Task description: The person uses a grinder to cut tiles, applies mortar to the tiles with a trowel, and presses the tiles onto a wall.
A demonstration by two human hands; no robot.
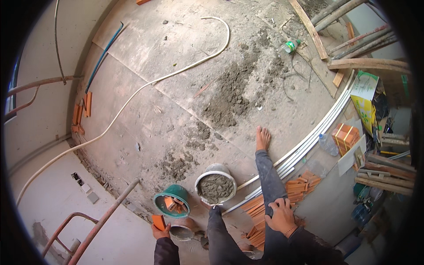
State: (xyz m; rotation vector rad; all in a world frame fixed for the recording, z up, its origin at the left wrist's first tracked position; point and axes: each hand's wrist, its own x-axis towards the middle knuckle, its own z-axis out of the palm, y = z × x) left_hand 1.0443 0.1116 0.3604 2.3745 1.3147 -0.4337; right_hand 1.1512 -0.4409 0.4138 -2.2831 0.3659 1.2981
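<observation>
My left hand (161, 230) is closed on a small flat orange brick (158, 221) at the lower middle-left. My right hand (281, 214) rests on my right leg (270, 181), fingers apart and slightly bent. Beside my left hand stands a green bucket (185, 194) with orange brick pieces (172, 204) inside. A white-rimmed bucket (198, 176) holding grey mortar (216, 187) sits between my legs and that green one. Below them is a dull container (181, 232), partly hidden. A loose pile of orange brick strips (302, 185) lies by my right leg.
Mortar clumps (227, 97) cover part of the floor. A long hose (110, 123) and white pipes (318, 132) cross it. Metal scaffold bars (110, 207) stand lower left. Timber (309, 26), a bottle (292, 46), a jug (327, 145) and bundled bricks (346, 138) are rightward.
</observation>
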